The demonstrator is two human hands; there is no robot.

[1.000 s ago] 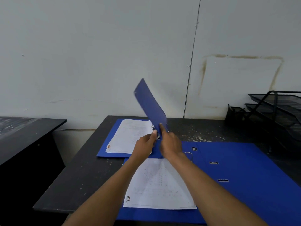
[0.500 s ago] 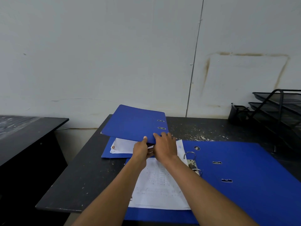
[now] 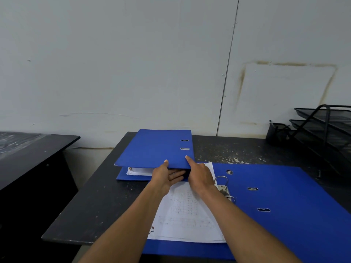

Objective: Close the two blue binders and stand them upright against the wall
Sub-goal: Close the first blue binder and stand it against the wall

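Cover of far binder (image 3: pixel 152 149) dropped nearly flat since a second ago, close to wall (image 3: pixel 114 73), left hand (image 3: pixel 167 177) pinching its edge, right hand (image 3: pixel 201 175) pressing a straight forefinger on top; first close nearly done, next stand it at wall; near binder (image 3: pixel 284 205) open, farther from wall.

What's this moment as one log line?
far binder: nearly shut | left hand: pinches its edge | right hand: forefinger on top | near binder: open flat
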